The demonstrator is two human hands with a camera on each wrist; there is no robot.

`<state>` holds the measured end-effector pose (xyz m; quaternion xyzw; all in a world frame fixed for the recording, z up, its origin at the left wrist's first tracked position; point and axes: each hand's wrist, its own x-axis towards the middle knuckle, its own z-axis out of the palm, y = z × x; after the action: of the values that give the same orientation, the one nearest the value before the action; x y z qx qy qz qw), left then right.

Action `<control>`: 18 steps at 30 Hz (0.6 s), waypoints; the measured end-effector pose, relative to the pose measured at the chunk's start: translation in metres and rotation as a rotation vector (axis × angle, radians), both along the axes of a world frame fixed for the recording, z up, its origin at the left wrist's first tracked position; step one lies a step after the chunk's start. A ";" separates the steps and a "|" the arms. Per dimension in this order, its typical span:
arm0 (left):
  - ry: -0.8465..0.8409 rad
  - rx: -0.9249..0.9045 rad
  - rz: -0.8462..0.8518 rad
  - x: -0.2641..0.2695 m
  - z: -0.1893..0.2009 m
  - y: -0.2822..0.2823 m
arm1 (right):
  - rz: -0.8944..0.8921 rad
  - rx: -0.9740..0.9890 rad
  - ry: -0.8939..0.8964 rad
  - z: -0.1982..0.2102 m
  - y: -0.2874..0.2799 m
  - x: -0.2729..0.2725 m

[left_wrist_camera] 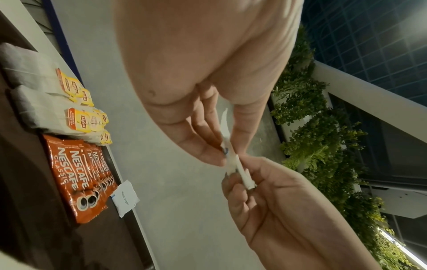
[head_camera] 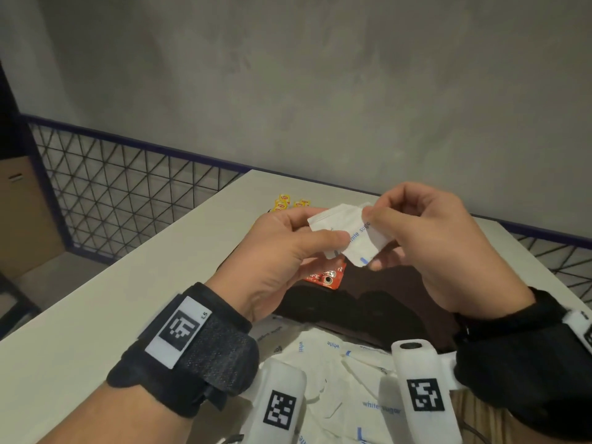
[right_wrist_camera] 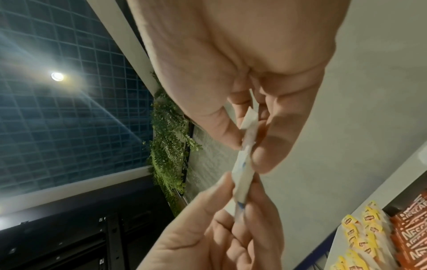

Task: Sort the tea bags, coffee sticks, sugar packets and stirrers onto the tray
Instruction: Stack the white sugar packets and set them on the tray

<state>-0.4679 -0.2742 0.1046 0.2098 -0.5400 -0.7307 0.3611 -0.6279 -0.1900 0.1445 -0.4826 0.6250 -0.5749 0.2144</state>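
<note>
Both hands hold a small bunch of white sugar packets (head_camera: 349,232) in the air above the dark brown tray (head_camera: 384,302). My left hand (head_camera: 315,230) pinches their left side and my right hand (head_camera: 373,240) pinches their right side. From the left wrist the packets (left_wrist_camera: 233,164) show edge-on between the left hand (left_wrist_camera: 225,151) and the right hand (left_wrist_camera: 242,179). On the tray lie tea bags with yellow tags (left_wrist_camera: 80,109), orange coffee sachets (left_wrist_camera: 76,179) and one sugar packet (left_wrist_camera: 126,200). The right wrist view shows the right hand (right_wrist_camera: 248,144) pinching the packets (right_wrist_camera: 242,173).
A heap of loose sugar packets (head_camera: 336,379) lies on the white table (head_camera: 128,299) in front of the tray. A mesh railing (head_camera: 128,193) runs past the table's left and far edges. Pale wooden strips (head_camera: 474,421) show at the bottom right, partly hidden.
</note>
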 end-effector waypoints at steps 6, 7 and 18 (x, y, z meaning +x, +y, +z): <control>0.007 0.015 0.054 0.001 0.001 -0.002 | 0.040 0.017 0.034 0.002 0.002 -0.009; 0.005 0.017 0.049 0.001 0.001 -0.002 | 0.062 0.020 0.052 0.003 0.003 -0.008; -0.079 -0.044 0.013 0.001 -0.001 0.000 | 0.151 0.148 0.121 0.005 0.007 -0.011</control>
<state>-0.4673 -0.2746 0.1033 0.2341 -0.5685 -0.7074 0.3487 -0.6385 -0.1829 0.1499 -0.5449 0.6396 -0.4792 0.2538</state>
